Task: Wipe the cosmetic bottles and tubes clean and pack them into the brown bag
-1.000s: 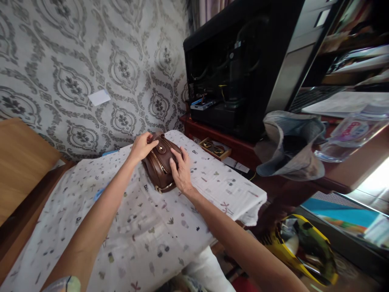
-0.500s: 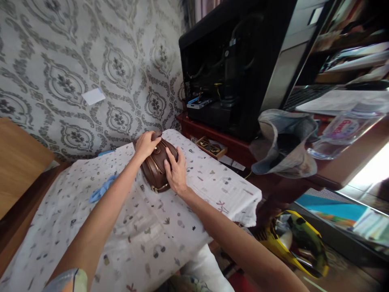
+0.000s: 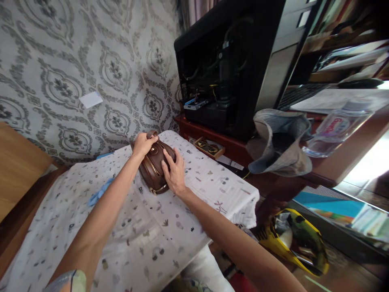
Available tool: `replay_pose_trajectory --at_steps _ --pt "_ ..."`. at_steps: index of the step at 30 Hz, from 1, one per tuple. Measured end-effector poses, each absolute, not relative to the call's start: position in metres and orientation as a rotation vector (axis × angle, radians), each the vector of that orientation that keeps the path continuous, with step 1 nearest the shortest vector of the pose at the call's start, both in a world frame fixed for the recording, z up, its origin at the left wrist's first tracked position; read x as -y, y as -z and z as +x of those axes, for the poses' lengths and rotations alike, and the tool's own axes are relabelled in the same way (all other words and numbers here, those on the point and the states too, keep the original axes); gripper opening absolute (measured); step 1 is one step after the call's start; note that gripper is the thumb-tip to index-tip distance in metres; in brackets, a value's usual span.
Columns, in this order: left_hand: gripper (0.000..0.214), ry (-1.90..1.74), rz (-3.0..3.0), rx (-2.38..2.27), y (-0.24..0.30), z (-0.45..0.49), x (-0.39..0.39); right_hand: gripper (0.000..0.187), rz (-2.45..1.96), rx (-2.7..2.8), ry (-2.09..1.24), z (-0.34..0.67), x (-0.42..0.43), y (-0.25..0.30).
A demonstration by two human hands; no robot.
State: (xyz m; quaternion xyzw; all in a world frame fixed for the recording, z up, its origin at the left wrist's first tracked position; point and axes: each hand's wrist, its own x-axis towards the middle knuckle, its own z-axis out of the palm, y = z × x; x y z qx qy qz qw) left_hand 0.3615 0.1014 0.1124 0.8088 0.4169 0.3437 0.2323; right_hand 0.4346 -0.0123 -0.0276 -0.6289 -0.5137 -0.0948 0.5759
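Observation:
A small brown leather bag [image 3: 155, 165] with gold zippers and a top handle [image 3: 152, 133] rests on a white printed cloth [image 3: 142, 227]. At its far left edge is my left hand [image 3: 143, 144], its thumb across the top beside the handle and its other fingers bent over the far side, partly hidden. My right hand [image 3: 175, 172] lies against the right side of the bag, fingers stretched and spread on the leather. To the left, a crumpled blue cloth [image 3: 99, 193] is partly behind my left forearm.
To the right, a dark desk carries a black computer case [image 3: 206, 81], a fabric pouch [image 3: 279, 142] and a clear bottle [image 3: 337, 129]. A small wooden tray [image 3: 209, 147] sits by the cloth. Below right is a yellow-edged bag [image 3: 294, 239]. A patterned wall [image 3: 121, 61] stands behind.
The view has shifted slightly. My left thumb has moved a little off the handle, which now stands up more visibly. My right hand stays on the bag's side.

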Motion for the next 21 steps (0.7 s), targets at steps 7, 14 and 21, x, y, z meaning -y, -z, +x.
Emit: replay_pose_trajectory --at_steps 7,14,21 --pt "0.023 -1.034 2.070 -1.076 -0.112 0.358 -0.086 0.051 -1.345 1.185 0.094 0.439 0.015 0.024" --pt "0.022 -1.092 1.995 -1.052 -0.108 0.360 -0.088 0.074 -1.117 1.164 -0.185 0.461 0.006 0.026" --pt "0.022 -1.018 2.082 -1.062 -0.109 0.360 -0.086 0.082 -1.179 1.070 -0.244 0.456 -0.001 0.034"
